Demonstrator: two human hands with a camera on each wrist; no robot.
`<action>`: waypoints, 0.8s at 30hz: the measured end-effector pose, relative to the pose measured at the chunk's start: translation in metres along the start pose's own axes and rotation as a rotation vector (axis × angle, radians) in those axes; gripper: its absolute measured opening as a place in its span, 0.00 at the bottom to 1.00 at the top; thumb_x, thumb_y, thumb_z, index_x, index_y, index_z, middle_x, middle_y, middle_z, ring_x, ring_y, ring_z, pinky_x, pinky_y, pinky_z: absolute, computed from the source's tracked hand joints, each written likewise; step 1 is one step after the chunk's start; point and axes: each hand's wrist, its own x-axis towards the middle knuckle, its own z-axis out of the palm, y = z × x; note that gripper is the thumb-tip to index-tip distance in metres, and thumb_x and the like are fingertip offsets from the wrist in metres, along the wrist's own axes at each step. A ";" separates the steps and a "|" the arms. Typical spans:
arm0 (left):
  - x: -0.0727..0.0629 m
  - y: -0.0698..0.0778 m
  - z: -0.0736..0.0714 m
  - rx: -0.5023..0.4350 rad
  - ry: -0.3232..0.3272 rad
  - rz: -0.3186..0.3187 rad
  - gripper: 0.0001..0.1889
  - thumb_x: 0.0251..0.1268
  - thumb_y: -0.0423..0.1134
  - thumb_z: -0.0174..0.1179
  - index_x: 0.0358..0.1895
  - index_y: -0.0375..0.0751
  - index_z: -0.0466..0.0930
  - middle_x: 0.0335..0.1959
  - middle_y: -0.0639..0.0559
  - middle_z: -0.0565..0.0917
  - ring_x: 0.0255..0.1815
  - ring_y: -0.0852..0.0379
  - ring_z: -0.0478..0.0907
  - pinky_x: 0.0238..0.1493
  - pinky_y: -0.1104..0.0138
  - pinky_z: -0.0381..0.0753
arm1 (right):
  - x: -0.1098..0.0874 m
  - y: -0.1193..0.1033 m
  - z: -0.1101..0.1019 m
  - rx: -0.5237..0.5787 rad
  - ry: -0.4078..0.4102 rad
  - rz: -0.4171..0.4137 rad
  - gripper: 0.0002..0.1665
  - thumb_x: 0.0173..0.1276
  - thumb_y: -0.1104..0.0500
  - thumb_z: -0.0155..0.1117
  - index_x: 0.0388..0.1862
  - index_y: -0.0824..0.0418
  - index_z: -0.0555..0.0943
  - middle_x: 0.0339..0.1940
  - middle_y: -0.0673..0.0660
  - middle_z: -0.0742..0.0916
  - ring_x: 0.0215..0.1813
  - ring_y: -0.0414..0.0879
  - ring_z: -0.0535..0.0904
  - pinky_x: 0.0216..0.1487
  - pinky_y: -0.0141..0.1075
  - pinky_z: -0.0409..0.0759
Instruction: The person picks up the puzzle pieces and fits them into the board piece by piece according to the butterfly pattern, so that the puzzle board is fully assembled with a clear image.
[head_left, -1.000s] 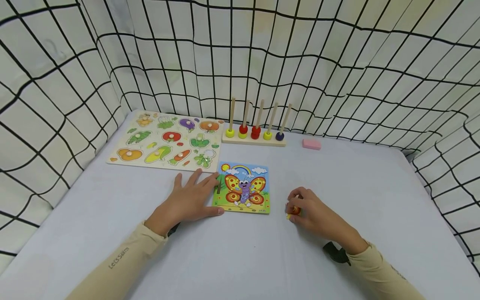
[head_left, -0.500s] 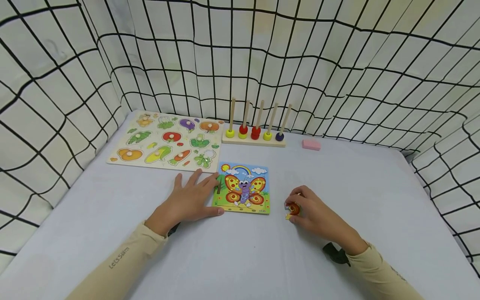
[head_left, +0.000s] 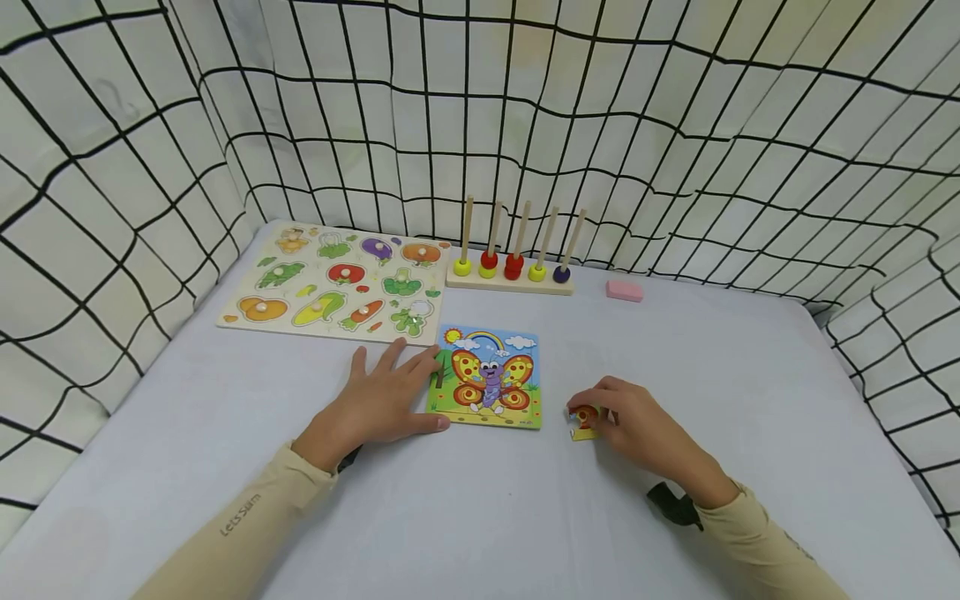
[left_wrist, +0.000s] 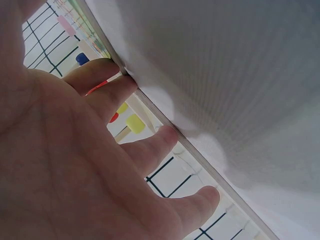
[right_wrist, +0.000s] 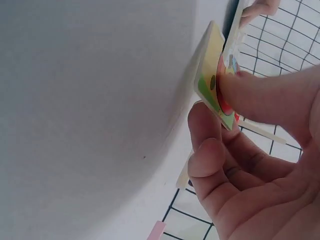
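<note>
My left hand [head_left: 382,400] lies spread on the white table, index finger and thumb at the left side of a square butterfly puzzle [head_left: 487,375]. In the left wrist view its fingers [left_wrist: 155,145] are straight and apart. To the right of the puzzle, my right hand [head_left: 637,421] pinches a puzzle piece [head_left: 582,427] with a red-brown swirl, a yellow strip and a bit of blue. The right wrist view shows the thumb [right_wrist: 260,95] across the piece's printed face, fingertips behind it, and the piece tilted close over the table. Part of the swirl is hidden by the thumb.
A wooden vegetable peg puzzle [head_left: 330,279] lies at the back left, its near corner close to the butterfly puzzle. Beside it stands a bead stacker [head_left: 510,283] with upright pegs. A pink block [head_left: 624,290] sits further right. Black netting [head_left: 480,117] over white cloth borders the table.
The puzzle piece has turned in my right hand, and more of its yellow strip shows. The right fingers have shifted slightly on it. My left hand keeps its place beside the butterfly puzzle.
</note>
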 end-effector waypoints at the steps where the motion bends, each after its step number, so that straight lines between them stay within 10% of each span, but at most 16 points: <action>1: 0.000 0.000 0.000 -0.002 0.000 0.000 0.45 0.68 0.64 0.70 0.80 0.43 0.69 0.86 0.45 0.60 0.86 0.31 0.46 0.74 0.22 0.37 | 0.001 0.000 0.000 0.012 0.007 0.005 0.22 0.65 0.80 0.69 0.50 0.59 0.91 0.42 0.47 0.88 0.41 0.40 0.79 0.41 0.36 0.82; 24: -0.001 0.001 0.000 -0.006 -0.008 -0.009 0.46 0.68 0.64 0.70 0.81 0.43 0.67 0.86 0.45 0.60 0.86 0.31 0.45 0.74 0.22 0.36 | 0.031 -0.019 0.010 0.207 0.030 0.166 0.18 0.70 0.69 0.74 0.58 0.64 0.87 0.39 0.49 0.90 0.38 0.44 0.82 0.39 0.35 0.83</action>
